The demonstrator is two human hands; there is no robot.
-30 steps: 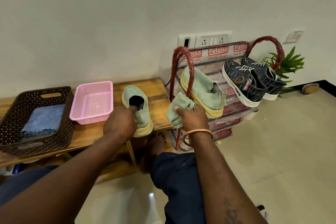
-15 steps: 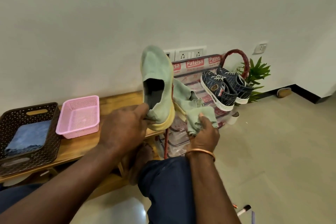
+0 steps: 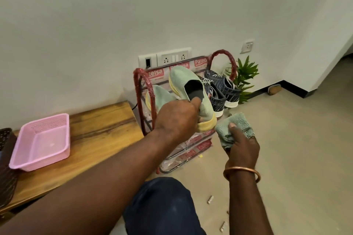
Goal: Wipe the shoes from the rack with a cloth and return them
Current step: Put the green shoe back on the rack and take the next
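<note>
Green shoe (image 3: 191,86): held up in front of the rack (image 3: 139,86), toe pointing up toward the wall; the left hand (image 3: 177,118) grips its heel, fingers curled round it, one fingertip at the opening.
Cloth (image 3: 238,122): green, folded, just right of the rack's front, close to the yellow sole; the right hand (image 3: 242,147) holds it, fingers wrapped round it and thumb on top.
Bangle (image 3: 241,170): on the right wrist.
Surface (image 3: 101,126): wooden, left of the rack, carrying a pink basket (image 3: 42,141).
Second green shoe (image 3: 162,95): on the rack's upper shelf, left side.
Dark sneakers (image 3: 221,89): a pair, on the rack's right side.
Plant (image 3: 244,76): right of the rack, by the wall.
</note>
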